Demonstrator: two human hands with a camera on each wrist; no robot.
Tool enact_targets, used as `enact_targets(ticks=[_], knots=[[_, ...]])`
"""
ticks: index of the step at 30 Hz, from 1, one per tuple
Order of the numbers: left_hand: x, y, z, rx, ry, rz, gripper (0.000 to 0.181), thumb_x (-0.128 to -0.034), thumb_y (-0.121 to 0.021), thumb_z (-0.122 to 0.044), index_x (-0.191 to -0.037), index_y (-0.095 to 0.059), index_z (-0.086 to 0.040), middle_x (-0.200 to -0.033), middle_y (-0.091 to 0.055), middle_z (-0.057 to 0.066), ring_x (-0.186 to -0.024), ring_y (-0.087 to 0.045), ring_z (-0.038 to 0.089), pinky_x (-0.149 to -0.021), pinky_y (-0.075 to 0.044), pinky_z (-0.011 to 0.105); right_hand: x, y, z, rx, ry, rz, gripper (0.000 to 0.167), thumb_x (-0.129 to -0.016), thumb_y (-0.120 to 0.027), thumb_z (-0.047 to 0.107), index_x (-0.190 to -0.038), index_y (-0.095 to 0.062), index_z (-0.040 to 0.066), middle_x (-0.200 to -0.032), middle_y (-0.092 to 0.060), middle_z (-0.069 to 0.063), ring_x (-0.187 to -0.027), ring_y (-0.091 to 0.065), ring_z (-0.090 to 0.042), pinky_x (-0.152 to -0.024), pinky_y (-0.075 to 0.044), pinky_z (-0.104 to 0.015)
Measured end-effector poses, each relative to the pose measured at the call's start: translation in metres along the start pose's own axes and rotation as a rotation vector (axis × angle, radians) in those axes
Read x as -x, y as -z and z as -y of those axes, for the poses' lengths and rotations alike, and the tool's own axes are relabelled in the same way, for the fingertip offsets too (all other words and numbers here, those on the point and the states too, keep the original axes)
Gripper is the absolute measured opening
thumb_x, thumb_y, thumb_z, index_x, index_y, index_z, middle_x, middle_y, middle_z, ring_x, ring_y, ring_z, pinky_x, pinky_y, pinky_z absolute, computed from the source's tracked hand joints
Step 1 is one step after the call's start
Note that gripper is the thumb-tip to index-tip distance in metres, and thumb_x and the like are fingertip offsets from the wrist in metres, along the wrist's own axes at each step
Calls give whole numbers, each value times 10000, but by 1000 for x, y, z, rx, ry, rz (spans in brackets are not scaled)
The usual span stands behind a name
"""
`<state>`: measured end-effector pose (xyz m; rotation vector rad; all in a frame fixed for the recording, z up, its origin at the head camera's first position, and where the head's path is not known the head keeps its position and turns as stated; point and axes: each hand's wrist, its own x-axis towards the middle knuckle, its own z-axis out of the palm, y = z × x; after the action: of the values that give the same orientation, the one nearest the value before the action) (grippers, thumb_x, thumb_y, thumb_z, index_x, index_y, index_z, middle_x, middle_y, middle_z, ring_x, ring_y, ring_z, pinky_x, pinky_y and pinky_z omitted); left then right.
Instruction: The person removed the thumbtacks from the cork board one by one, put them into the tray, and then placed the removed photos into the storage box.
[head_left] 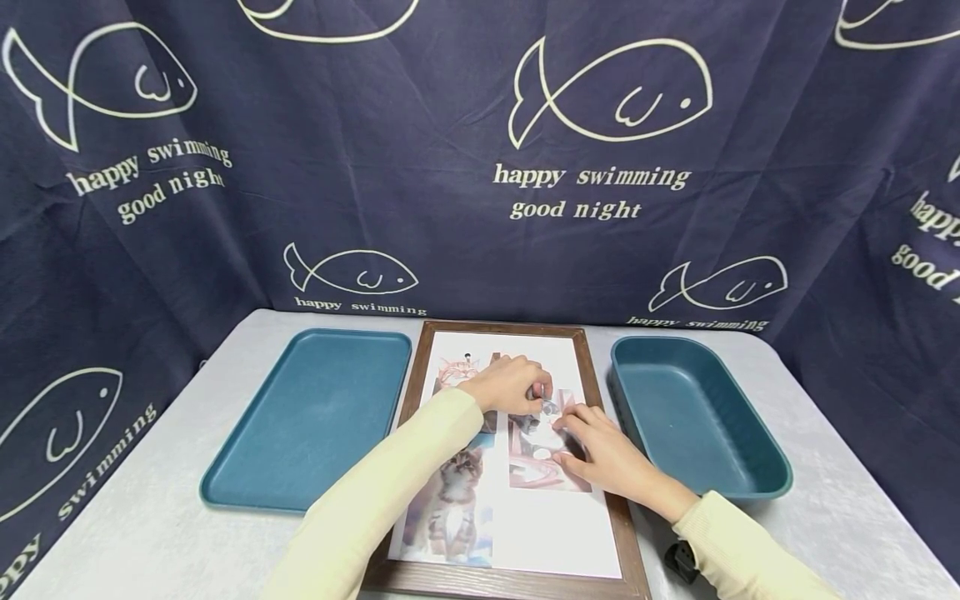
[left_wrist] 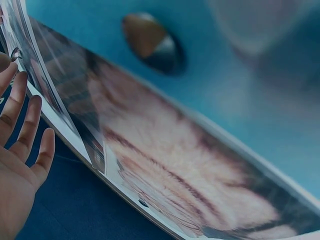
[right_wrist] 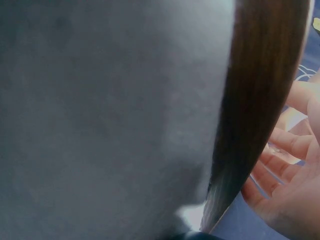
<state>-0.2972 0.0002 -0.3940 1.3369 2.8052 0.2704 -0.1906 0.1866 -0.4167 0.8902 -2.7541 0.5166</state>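
A white board [head_left: 555, 533] in a brown wooden frame lies on the table with several cat pictures on it. Over the right-hand picture, a cat picture with pink parts [head_left: 534, 473], my left hand [head_left: 512, 385] bends its fingers and pinches a small, shiny round magnet [left_wrist: 16, 54] near the picture's top. On the same picture's right side rest the fingertips of my right hand [head_left: 600, 450], its fingers fairly straight. A striped kitten picture [head_left: 453, 508] lies at lower left on the board, with another cat picture [head_left: 453, 372] above it, partly covered by my left arm.
A flat blue-green tray [head_left: 307, 417] lies left of the board. To the right stands a deep blue-green bin [head_left: 693, 417]. A small black object [head_left: 681, 560] is by my right sleeve. Dark blue cloth with fish drawings [head_left: 450, 167] hangs behind the table.
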Motion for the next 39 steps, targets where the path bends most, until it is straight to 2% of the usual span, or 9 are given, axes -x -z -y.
enact_targets(ticks=[12, 39], knots=[[2, -1, 1, 2, -10, 19, 154, -741, -675, -238, -893, -651, -244, -842, -613, -115, -767, -534, 14, -652, -416, 187, 0, 0, 0, 1, 4, -1, 307, -779, -692, 246, -1030, -609, 90, -1128, -545, -61, -993, -488, -190, -808, -437, -385], [1, 2, -2, 19, -20, 32, 67, -756, -676, -203, -802, -652, -246, -796, -618, -139, -729, -531, 0, -654, -394, 200, 0, 0, 0, -2, -1, 2, 311, -785, -688, 255, -1035, -609, 89, -1138, -542, -67, -1020, -490, -206, -824, -438, -402]])
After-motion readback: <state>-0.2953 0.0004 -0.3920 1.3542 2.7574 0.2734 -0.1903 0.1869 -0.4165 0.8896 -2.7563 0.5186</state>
